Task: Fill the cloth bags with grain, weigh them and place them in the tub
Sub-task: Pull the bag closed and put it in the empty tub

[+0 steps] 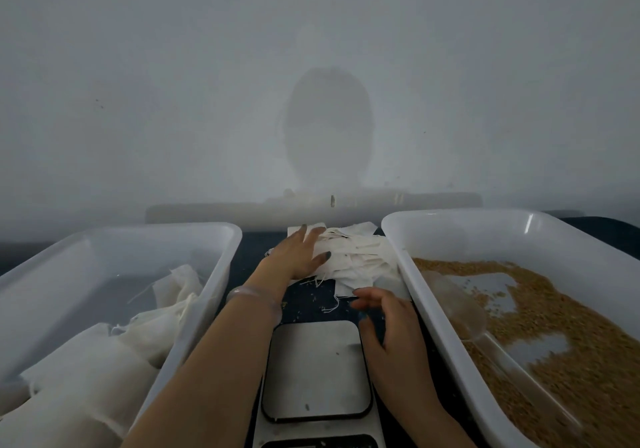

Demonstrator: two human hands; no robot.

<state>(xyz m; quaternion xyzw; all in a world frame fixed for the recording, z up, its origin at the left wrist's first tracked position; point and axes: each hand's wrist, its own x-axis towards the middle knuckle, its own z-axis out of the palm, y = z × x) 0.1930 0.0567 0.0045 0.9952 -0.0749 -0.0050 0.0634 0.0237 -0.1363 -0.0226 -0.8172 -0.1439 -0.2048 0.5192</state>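
Note:
A pile of empty white cloth bags (360, 257) lies at the back of the table between two white tubs. My left hand (298, 253) rests flat on the pile's left side, fingers straight. My right hand (384, 312) hovers just in front of the pile with loosely curled fingers, holding nothing that I can make out; it is blurred. The right tub (408, 240) holds brown grain (581, 350) and a clear scoop (460, 309). The left tub (211, 274) holds several filled cloth bags (97, 361). A scale (315, 371) with a bare steel plate sits in the near middle.
A pale wall stands close behind the table. The dark tabletop (304, 302) between pile and scale carries loose threads and stray grains. A clear bangle (252, 295) circles my left wrist.

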